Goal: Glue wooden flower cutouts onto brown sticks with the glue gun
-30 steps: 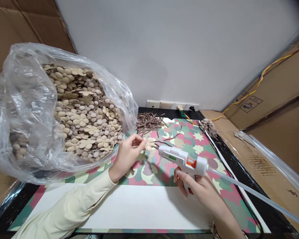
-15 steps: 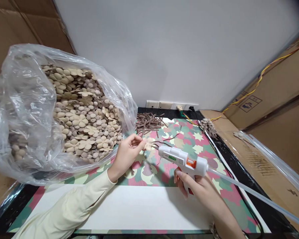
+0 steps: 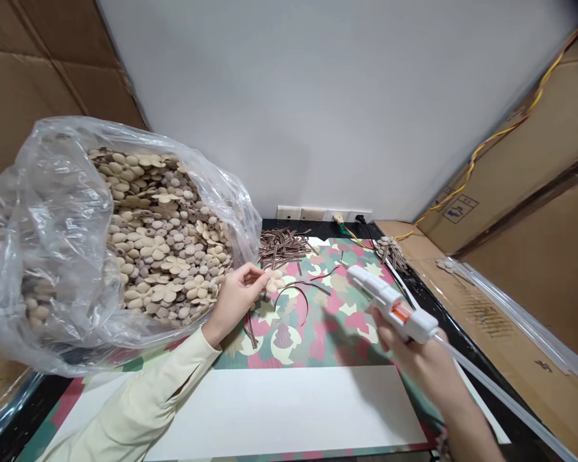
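My left hand (image 3: 238,296) pinches a small beige flower-shaped piece (image 3: 273,280) with a thin brown cord (image 3: 296,289) trailing from it, just above the camouflage-patterned mat (image 3: 313,327). My right hand (image 3: 414,356) grips a white hot glue gun (image 3: 390,301) with an orange trigger; its nozzle points up and left, well to the right of the flower. A clear glue stick (image 3: 501,394) sticks out behind the gun.
A big clear plastic bag (image 3: 52,256) full of beige flower pieces and beads lies at the left. A heap of brown cord strips (image 3: 282,244) sits at the back by a power strip (image 3: 322,213). White paper (image 3: 279,410) covers the near mat. Cardboard boxes (image 3: 534,160) stand right.
My right hand has pulled the glue gun away to the right and back from the flower piece. My left hand has stayed with the flower, shifting slightly left. The view tilted a little.
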`<state>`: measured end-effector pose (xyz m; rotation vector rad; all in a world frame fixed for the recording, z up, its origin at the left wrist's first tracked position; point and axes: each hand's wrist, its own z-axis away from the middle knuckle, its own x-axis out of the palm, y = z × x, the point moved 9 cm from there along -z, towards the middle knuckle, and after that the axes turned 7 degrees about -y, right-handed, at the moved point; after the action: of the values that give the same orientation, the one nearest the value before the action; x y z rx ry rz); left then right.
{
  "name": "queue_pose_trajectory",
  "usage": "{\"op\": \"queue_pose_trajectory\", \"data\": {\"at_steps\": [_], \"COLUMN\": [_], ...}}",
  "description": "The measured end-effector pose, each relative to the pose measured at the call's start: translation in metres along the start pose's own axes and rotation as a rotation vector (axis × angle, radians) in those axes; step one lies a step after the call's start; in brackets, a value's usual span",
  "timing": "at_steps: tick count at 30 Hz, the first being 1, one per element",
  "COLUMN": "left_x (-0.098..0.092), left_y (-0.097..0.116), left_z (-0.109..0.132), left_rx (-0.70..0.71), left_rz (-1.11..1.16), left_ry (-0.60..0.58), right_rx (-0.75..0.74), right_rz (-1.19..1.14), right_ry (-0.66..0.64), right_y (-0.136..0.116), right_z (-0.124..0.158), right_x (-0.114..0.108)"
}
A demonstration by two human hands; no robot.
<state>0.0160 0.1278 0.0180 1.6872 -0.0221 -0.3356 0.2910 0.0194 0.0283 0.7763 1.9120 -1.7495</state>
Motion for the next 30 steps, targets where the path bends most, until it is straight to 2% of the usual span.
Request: {"op": "queue_pose_trajectory", "data": {"at_steps": [3, 6, 9, 12, 15, 18, 20, 22, 24, 27, 30], "left_x": [-0.005, -0.015, -0.021, -0.021, -0.022, -0.024, -0.025, -0.025, -0.024, -0.021, -0.019], "left_y": [0.001, 0.006, 0.008, 0.007, 0.004, 0.003, 0.002, 0.002, 0.000, -0.002, -0.003], "left_z": [-0.001, -0.001, -0.002, -0.003, -0.003, -0.003, -0.003, -0.003, -0.002, -0.002, -0.002], "left_rx": [0.016, 0.036, 0.043, 0.022, -0.005, -0.017, -0.026, -0.042, -0.054, -0.057, -0.055], "left_rz": [0.001, -0.005, -0.003, 0.042, 0.071, 0.078, 0.080, 0.085, 0.100, 0.120, 0.126], "left_ry": [0.006, 0.056, 0.080, 0.065, 0.070, 0.080, 0.078, 0.079, 0.080, 0.062, 0.049], "right_rx": [-0.058, -0.121, -0.105, -0.071, -0.064, -0.156, -0.260, -0.347, -0.425, -0.504, -0.523], "right_rz": [0.332, 0.580, 0.667, 0.658, 0.621, 0.610, 0.522, 0.319, 0.180, 0.098, 0.090], "right_ry": [0.070, 0.018, -0.050, -0.137, -0.288, -0.277, -0.240, -0.399, -0.547, -0.633, -0.654], "right_y": [0.017, 0.049, 0.085, 0.105, 0.101, 0.058, 0.015, -0.022, -0.048, -0.059, -0.050], "right_z": [-0.015, -0.037, -0.055, -0.067, -0.074, -0.081, -0.086, -0.088, -0.091, -0.104, -0.117], "right_x": [-0.036, -0.050, -0.054, -0.057, -0.059, -0.059, -0.042, 0.004, 0.054, 0.103, 0.122]}}
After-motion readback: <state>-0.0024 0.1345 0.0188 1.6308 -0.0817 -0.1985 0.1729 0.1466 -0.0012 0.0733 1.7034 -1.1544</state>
